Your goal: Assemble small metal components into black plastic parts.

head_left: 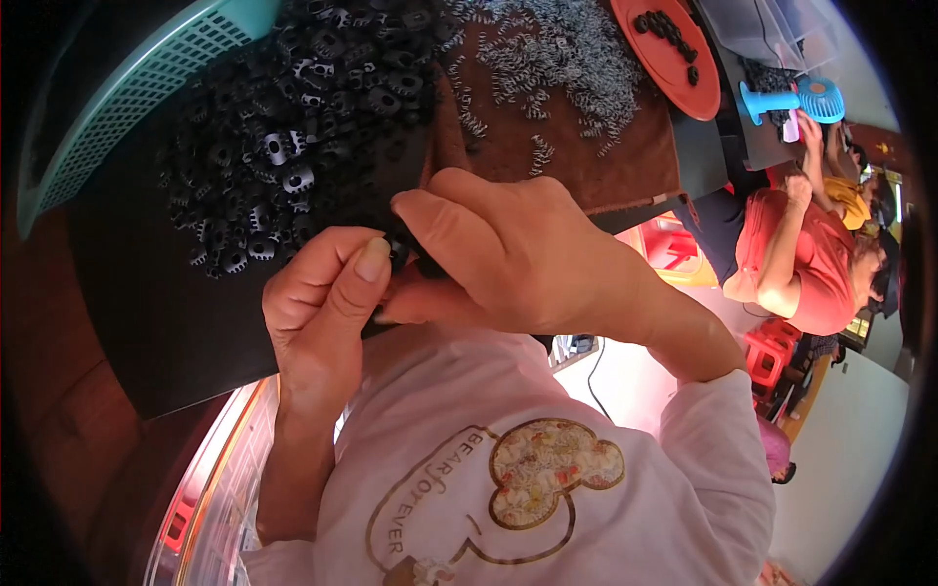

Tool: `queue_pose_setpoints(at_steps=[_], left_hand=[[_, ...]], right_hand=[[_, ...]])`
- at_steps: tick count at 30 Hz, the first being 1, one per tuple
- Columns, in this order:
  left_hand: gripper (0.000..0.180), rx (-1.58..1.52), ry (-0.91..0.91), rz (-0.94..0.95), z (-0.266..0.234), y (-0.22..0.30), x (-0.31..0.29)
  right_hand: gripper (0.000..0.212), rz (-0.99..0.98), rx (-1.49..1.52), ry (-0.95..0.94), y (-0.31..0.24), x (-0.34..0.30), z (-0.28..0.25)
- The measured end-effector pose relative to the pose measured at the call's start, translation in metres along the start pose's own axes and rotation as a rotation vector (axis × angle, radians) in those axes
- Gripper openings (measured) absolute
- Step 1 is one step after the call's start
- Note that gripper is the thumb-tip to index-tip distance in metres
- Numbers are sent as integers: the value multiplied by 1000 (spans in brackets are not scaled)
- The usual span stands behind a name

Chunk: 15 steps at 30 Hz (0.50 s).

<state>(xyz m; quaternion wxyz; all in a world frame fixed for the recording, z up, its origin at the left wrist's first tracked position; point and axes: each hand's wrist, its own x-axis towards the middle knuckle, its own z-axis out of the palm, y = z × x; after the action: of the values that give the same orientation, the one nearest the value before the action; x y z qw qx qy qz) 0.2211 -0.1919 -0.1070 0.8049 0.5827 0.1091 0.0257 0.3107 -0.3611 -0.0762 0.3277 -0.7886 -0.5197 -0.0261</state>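
My left hand (318, 303) is closed, its thumb and bent index finger pinching a small black claw clip piece (398, 250). From the other side my right hand (518, 254) closes its fingers around the same piece, so most of it is hidden. Both hands meet just above the near edge of the black table (127, 317). Beyond my left hand spreads a big heap of black claw clip halves (322, 107). Small metal springs (567, 59) lie scattered over a brown cloth (620, 176) beyond my right hand.
At the far right, a red plate (705, 93) holds several small black clips (669, 37). A teal basket (137, 83) stands on the left. A clear plastic bin (757, 29) and a blue fan (819, 100) are further right, near a person in a red shirt (796, 264) and red stools (767, 352).
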Motion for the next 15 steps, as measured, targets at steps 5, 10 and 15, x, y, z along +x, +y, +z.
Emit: queue_pose_setpoints(at_steps=[5,10,15], left_hand=[[18,-155,-72,-62,1,9,3],[19,-81,-103,-87,0,8,1],[17,25,-71,-70,2,8,-1]], right_hand=[[31,-80,-158,64,3,3,3],[28,-165,-203,73,7,1,8],[26,-137,-191,87,5,-4,5]])
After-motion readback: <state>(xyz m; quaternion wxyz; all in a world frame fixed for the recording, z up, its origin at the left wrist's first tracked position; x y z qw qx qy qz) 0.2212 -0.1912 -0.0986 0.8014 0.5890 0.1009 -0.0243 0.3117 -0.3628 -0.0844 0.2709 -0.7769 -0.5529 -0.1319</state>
